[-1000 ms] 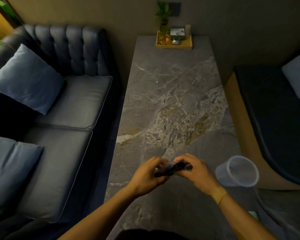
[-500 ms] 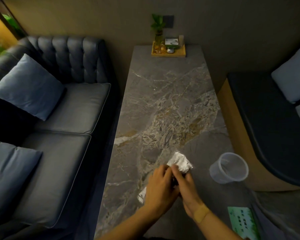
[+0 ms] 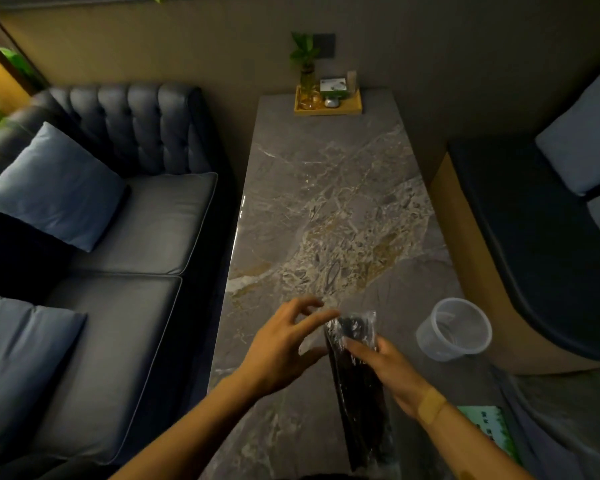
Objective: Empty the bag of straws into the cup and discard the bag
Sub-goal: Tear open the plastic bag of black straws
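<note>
A clear plastic bag of dark straws stands lengthwise over the near end of the marble table, its far end uppermost. My right hand grips the bag from the right, near its upper part. My left hand is just left of the bag's top, fingers spread, fingertips at the plastic edge. A clear plastic cup stands empty on the table's right edge, a hand's width to the right of the bag.
A dark blue sofa with blue cushions runs along the table's left side. A bench with pale cushions lies to the right. A yellow tray with a small plant stands at the far end. A green card lies near my right forearm.
The bag has turned from lying across my hands to pointing lengthwise away from me. My left hand has let go and spread its fingers at the bag's top.
</note>
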Demonstrator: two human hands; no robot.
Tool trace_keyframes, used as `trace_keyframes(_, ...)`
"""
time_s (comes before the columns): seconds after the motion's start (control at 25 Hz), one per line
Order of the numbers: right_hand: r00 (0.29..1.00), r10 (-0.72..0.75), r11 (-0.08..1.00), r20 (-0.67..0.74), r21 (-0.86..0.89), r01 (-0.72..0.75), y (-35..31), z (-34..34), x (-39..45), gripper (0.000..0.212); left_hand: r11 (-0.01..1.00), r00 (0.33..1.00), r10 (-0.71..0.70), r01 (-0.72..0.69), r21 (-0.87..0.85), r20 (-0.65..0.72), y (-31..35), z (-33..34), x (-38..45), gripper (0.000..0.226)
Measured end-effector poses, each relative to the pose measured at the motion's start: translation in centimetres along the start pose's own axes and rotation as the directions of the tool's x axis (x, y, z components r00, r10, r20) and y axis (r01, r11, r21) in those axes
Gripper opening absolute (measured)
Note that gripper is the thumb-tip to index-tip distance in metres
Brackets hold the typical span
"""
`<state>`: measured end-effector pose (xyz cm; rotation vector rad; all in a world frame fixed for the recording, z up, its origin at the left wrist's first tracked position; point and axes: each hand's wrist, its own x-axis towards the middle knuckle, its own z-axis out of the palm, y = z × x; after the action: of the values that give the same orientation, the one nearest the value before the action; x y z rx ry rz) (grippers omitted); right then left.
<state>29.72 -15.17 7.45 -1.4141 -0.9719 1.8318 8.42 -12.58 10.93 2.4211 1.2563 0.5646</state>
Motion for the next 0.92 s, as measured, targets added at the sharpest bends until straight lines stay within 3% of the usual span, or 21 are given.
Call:
trace_keyframes(0.12,0.999,0.000,0.999,0.034,-0.035,0.001,-0.3,0.3,-0.1,0.040,0.994,0.995,0.071,-0.064,-0.093,0.072,-0.2,-0.2,1.1,0.033)
trace_keyframes(0.28,0.989,-0.016,0.999,0.149,-0.038,0.022,0.1,-0.4,-0.5,0.062,0.934,0.993,-0.069,0.097,-0.345,0.093,-0.7,0.8,0.7,0.022)
trace_keyframes(0.48,0.981,-0.001,0.996,0.192,-0.085,0.018,0.2,-0.8,-0.2,0.076,0.876,0.959,-0.117,0.222,-0.428,0.258,-2.0,-0.2,1.0,0.027)
trace_keyframes(0.6,0.975,0.011,0.991,0.220,-0.130,0.018,0.0,-0.7,-0.1,0.077,0.672,0.924,-0.194,0.370,-0.641,0.330,-2.7,-0.8,1.4,0.016)
trace_keyframes(0.68,0.972,0.034,0.988,0.231,-0.156,0.002,-0.2,-0.6,-0.1,0.073,0.528,0.911,-0.296,0.407,-0.746,0.287,-2.6,-0.9,1.6,0.008)
trace_keyframes(0.8,0.971,0.068,0.982,0.229,-0.186,-0.024,-0.6,-0.5,0.0,0.062,0.432,0.853,-0.473,0.444,-0.785,0.222,-2.1,-0.6,2.1,0.013)
trace_keyframes(0.92,0.970,0.071,0.981,0.234,-0.193,-0.025,-1.0,-0.2,0.2,0.060,0.262,0.750,-0.600,0.515,-0.816,0.280,-1.5,-0.3,3.0,0.023)
